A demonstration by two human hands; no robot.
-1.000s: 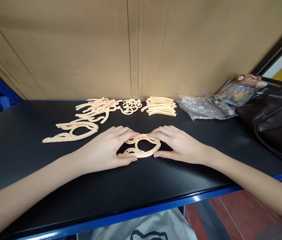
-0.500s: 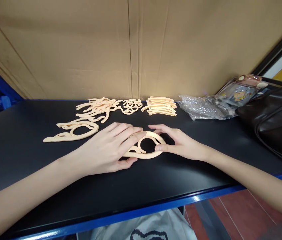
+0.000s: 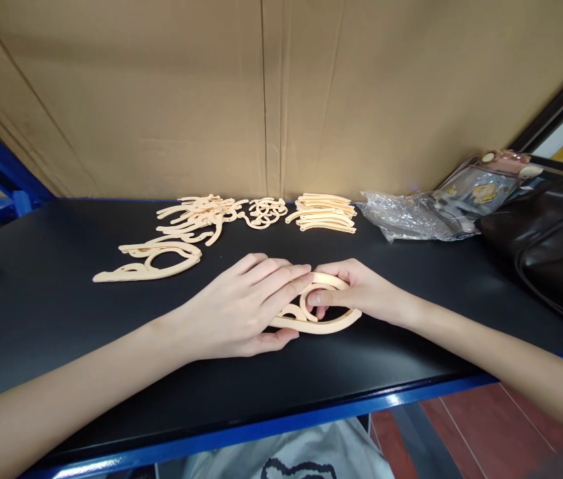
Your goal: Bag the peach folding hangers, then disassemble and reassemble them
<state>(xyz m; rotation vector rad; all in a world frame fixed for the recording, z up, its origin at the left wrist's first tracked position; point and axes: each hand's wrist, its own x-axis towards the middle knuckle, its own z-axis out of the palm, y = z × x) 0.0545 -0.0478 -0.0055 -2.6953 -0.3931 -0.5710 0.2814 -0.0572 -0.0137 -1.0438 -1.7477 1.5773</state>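
Observation:
A beige folding clothes hanger [image 3: 329,326], folded up, is held between my two hands just above or on the black tabletop. My left hand [image 3: 246,306] lies over its left part, fingers on top and thumb along the near edge, hiding that end. At the rounded right end, my right hand [image 3: 366,293] grips the rim, with thumb and fingertips reaching into the round opening. Another hanger of the same kind [image 3: 174,269] lies flat to the left, beyond my left hand.
Along the back lie a jumbled pile of beige hanger parts [image 3: 201,214], a small heap of curled hooks [image 3: 265,213] and a stack of curved strips [image 3: 326,216]. Crumpled clear plastic [image 3: 406,216] and a dark leather bag [image 3: 556,233] sit at right. Cardboard [image 3: 186,100] stands behind.
Both hands and the hanger have shifted right and slightly nearer. My right thumb and fingertips have moved from the rim's edge into the opening, closing round the end. The view has turned slightly.

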